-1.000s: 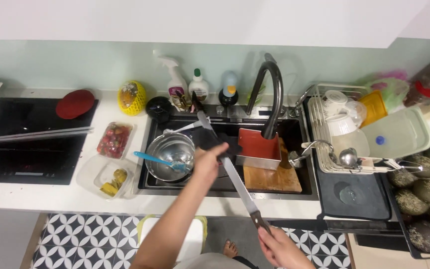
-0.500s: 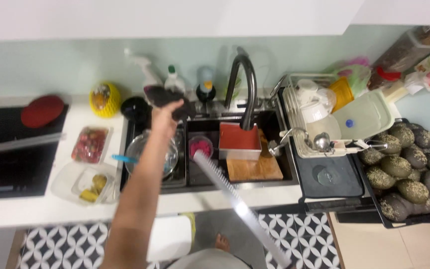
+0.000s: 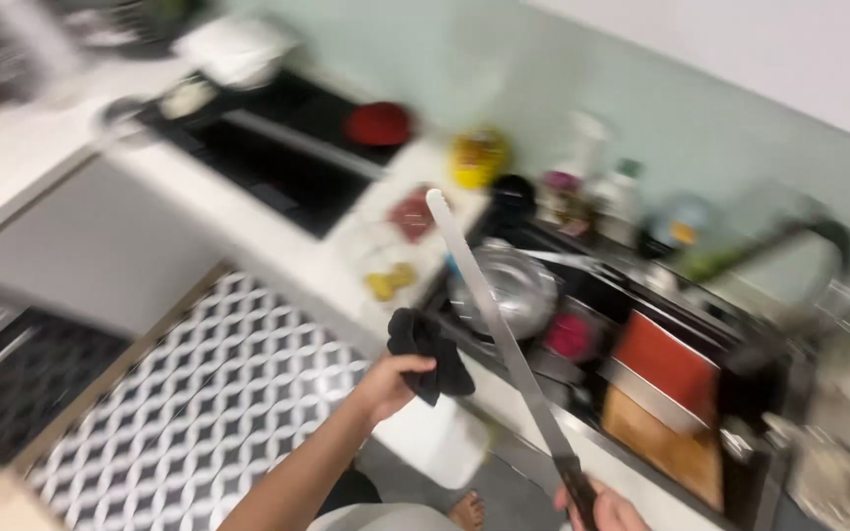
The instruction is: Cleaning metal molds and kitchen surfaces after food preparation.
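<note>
Left hand: the left hand [image 3: 386, 382] reaches forward on an outstretched forearm, fingers closed around a crumpled black cloth [image 3: 429, 354].
Right hand: the right hand [image 3: 602, 509], low at the frame's edge, grips the dark handle of a long steel knife [image 3: 499, 334].
Knife: blade slants up and away over the sink.
Sink: a round steel bowl [image 3: 514, 285] sits in the dark sink [image 3: 592, 295].
Desk: the white desk [image 3: 248, 221] lies left, blurred.

Blurred bottles [image 3: 610, 202] with pale labels stand behind the sink, beside a yellow package [image 3: 477, 157]
</note>
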